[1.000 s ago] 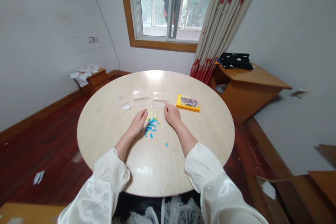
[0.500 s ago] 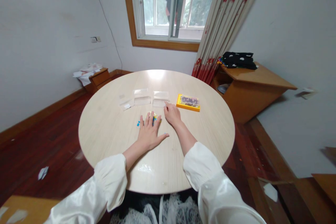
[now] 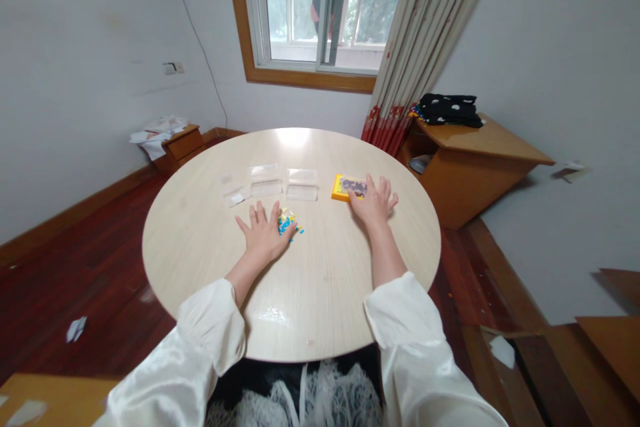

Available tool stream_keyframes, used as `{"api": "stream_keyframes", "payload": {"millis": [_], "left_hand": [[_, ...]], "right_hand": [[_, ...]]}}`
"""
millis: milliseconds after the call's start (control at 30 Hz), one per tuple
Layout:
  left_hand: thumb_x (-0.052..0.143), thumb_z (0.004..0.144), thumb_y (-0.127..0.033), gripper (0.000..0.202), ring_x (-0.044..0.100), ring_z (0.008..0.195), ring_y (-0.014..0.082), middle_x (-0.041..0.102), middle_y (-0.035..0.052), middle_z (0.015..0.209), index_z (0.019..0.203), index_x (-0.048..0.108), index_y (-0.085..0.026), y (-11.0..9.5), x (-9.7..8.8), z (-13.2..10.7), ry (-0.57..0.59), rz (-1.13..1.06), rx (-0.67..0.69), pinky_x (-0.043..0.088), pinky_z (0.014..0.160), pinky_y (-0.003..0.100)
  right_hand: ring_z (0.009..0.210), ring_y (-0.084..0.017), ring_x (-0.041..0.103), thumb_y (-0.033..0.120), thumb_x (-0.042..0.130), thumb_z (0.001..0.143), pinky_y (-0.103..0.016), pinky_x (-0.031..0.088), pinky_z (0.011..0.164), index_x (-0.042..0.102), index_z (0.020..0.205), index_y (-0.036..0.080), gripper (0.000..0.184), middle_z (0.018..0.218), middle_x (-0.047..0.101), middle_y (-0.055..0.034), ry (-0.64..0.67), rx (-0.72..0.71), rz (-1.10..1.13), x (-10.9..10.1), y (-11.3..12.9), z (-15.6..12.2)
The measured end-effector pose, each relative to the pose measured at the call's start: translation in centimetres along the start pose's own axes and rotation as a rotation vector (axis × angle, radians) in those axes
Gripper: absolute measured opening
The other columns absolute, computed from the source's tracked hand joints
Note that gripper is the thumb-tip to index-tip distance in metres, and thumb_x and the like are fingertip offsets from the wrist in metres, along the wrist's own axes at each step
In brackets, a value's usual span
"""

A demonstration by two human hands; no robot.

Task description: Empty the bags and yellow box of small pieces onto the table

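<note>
My left hand (image 3: 264, 237) lies on the round table with its fingers spread. Beside its thumb and index finger is a small heap of tiny blue and yellow pieces (image 3: 287, 221), too small to name. Over the right end of a flat yellow box (image 3: 341, 188) with a dark patterned top is my right hand (image 3: 373, 205). Its fingers are apart, and the thumb is at the box's near side. The hand hides the right part of the box, so firm contact is hard to judge.
Two clear plastic boxes with raised lids, a left one (image 3: 266, 187) and a right one (image 3: 301, 193), stand beyond the heap. A small clear item with a white label (image 3: 237, 199) lies left of them. The round table (image 3: 320, 307) has a wooden cabinet (image 3: 465, 180) at its right.
My right hand has moved right, from near the clear boxes to the yellow box, and its fingers have opened. My left hand has shifted left, uncovering more of the small pieces.
</note>
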State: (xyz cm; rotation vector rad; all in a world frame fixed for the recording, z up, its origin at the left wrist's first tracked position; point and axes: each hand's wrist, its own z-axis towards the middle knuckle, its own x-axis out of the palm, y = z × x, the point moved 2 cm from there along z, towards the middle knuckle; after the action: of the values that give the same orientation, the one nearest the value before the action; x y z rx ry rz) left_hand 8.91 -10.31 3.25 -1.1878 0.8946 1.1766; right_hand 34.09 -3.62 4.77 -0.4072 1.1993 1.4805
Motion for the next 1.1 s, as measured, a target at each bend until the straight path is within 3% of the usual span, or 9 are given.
{"api": "stream_keyframes", "payload": {"millis": [67,133,300,433,600,733,833,967,1100], "left_hand": [[0.033,0.088,-0.062,0.071,0.019,0.14,0.0427,0.025,0.0235,0.151,0.145,0.034,-0.02,-0.4,0.5,0.2,0.044,-0.028,0.008,0.01,0.105,0.069],[0.034,0.089,-0.057,0.067,0.024,0.138,0.0416,0.031,0.0242,0.148,0.144,0.036,-0.019,-0.9,0.9,0.5,0.035,-0.05,0.056,0.015,0.106,0.065],[0.036,0.092,-0.048,0.058,0.039,0.13,0.0366,0.044,0.0249,0.137,0.136,0.045,-0.01,-1.2,1.4,1.3,-0.093,-0.136,0.146,0.028,0.107,0.052],[0.041,0.091,-0.043,0.05,0.042,0.126,0.0334,0.049,0.0221,0.13,0.127,0.052,-0.01,-1.3,1.4,1.8,-0.211,-0.273,0.165,0.031,0.107,0.05],[0.043,0.09,-0.036,0.036,0.046,0.121,0.0279,0.051,0.018,0.123,0.115,0.056,-0.013,-2.6,1.0,1.8,-0.317,-0.55,0.24,0.037,0.105,0.045],[0.042,0.089,-0.031,0.028,0.05,0.114,0.0247,0.053,0.0152,0.114,0.104,0.059,-0.015,-2.5,0.7,1.6,-0.332,-0.763,0.274,0.04,0.102,0.043],[0.044,0.087,-0.029,0.022,0.054,0.107,0.0229,0.057,0.011,0.104,0.093,0.062,-0.018,-1.6,0.2,1.8,-0.344,-0.917,0.219,0.041,0.1,0.041],[0.052,0.084,-0.029,0.016,0.058,0.1,0.0215,0.062,0.0063,0.09,0.08,0.064,-0.019,-0.8,-0.2,2.4,-0.334,-1.21,0.05,0.041,0.098,0.036],[0.058,0.084,-0.031,0.017,0.063,0.087,0.018,0.065,0.0049,0.082,0.078,0.064,-0.016,-1.1,-0.1,3.2,-0.138,-1.669,-0.122,0.045,0.092,0.033]], "right_hand": [[0.132,-0.034,0.033,0.052,0.059,0.077,-0.057,0.026,0.102,0.035,0.142,0.022,0.076,0.144,0.037,-0.0187,0.15,0.034,0.008,0.4,-1.5,0.0],[0.13,-0.033,0.036,0.051,0.063,0.073,-0.054,0.03,0.101,0.029,0.144,0.024,0.084,0.142,0.039,-0.0172,0.216,0.017,0.035,0.9,-2.4,0.0],[0.141,-0.031,0.017,0.043,0.071,0.068,-0.056,0.018,0.108,0.046,0.131,0.02,0.072,0.152,0.023,-0.0178,0.102,-0.019,0.079,1.4,-2.5,0.7],[0.142,-0.03,0.014,0.043,0.071,0.068,-0.058,0.011,0.109,0.054,0.118,0.019,0.058,0.154,0.022,-0.0163,0.042,-0.094,0.093,1.6,-1.8,1.1],[0.136,-0.031,0.026,0.046,0.066,0.072,-0.059,0.01,0.105,0.045,0.133,0.024,0.068,0.147,0.037,-0.0142,0.062,-0.183,0.02,1.9,-1.0,0.9],[0.118,-0.033,0.04,0.053,0.067,0.069,-0.054,0.018,0.1,0.053,0.127,0.023,0.066,0.128,0.052,-0.014,0.021,-0.132,-0.041,1.5,-0.7,0.8],[0.109,-0.033,0.043,0.056,0.072,0.062,-0.052,0.024,0.096,0.06,0.12,0.023,0.068,0.117,0.053,-0.0139,-0.023,-0.078,-0.049,0.9,-0.4,0.6],[0.106,-0.031,0.042,0.052,0.07,0.066,-0.047,0.03,0.093,0.058,0.122,0.023,0.065,0.113,0.048,-0.0127,-0.136,-0.03,0.048,-0.2,0.7,0.3],[0.105,-0.029,0.042,0.054,0.067,0.071,-0.045,0.033,0.094,0.057,0.124,0.022,0.063,0.112,0.046,-0.0119,-0.167,-0.114,0.201,-1.1,3.3,-1.3]]}}
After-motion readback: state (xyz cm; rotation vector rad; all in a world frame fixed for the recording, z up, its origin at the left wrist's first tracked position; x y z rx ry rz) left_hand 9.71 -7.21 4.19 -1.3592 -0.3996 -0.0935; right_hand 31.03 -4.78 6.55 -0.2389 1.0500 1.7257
